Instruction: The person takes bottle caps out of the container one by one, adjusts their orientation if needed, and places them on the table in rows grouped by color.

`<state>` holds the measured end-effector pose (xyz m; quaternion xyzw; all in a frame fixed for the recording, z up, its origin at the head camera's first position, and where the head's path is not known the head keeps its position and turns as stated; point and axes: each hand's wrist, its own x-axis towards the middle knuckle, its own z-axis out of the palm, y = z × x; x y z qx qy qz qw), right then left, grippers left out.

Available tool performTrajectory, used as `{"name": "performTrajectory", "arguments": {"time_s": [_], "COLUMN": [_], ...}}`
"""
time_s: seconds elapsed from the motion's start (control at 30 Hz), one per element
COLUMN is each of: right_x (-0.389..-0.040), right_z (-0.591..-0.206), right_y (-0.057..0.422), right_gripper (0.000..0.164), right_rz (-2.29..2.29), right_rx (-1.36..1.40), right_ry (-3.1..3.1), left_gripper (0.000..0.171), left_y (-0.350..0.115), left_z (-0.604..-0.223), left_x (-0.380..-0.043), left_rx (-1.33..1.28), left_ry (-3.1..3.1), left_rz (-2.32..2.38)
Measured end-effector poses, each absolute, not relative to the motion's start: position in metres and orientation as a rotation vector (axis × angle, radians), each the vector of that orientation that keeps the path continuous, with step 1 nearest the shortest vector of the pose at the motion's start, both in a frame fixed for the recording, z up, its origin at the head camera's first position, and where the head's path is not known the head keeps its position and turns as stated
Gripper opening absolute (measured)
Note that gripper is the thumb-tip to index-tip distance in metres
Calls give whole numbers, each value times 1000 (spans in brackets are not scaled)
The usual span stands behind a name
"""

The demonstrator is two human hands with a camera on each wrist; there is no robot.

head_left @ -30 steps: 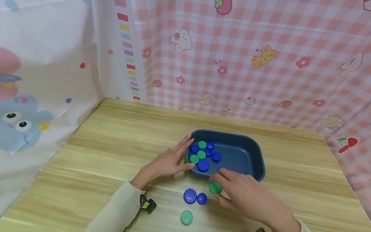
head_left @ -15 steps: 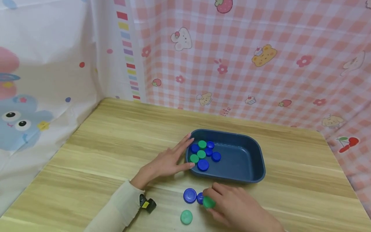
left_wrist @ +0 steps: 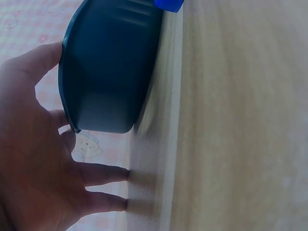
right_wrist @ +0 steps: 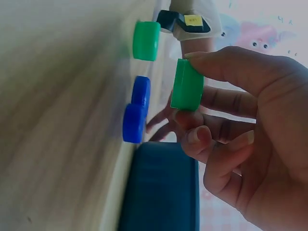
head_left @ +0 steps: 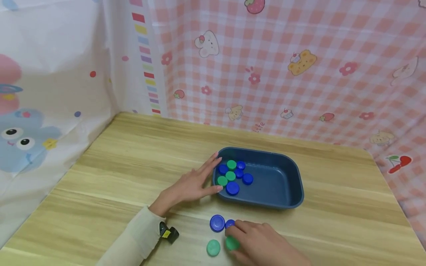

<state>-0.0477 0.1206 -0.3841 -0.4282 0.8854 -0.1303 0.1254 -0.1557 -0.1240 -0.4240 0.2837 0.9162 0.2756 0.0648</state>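
Fingers point(right_wrist: 221, 166) curled, the right hand point(head_left: 261, 241) pinches a green cap point(right_wrist: 188, 86) aloft.

The right hand point(head_left: 263, 244) is moving away from the dark blue tray's point(head_left: 269, 184) near edge toward the table's point(head_left: 342, 225) near edge, bringing its pinched green cap point(head_left: 232, 243) close beside the lying green cap point(head_left: 213, 248). The fingers are now partly covering the smaller blue cap point(head_left: 229, 223), while the tray's near right corner is showing fully.
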Motion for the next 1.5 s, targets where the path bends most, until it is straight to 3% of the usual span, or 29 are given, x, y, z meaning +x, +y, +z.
{"name": "performTrajectory", "arguments": {"time_s": [0.27, 1.5], "right_x": [-48, -47], "right_z": [-393, -406], "right_y": [112, 108], "right_gripper": [25, 37], "right_rz": [-327, -378], "right_rx": [-1130, -1085], "right_ry": [2488, 2409], "left_gripper": [81, 83], "left_y": [-126, -124], "left_z": [-423, -421], "left_x": [-156, -155], "left_rx": [854, 873], "left_ry": [2760, 2761], "left_rz": [836, 817]}}
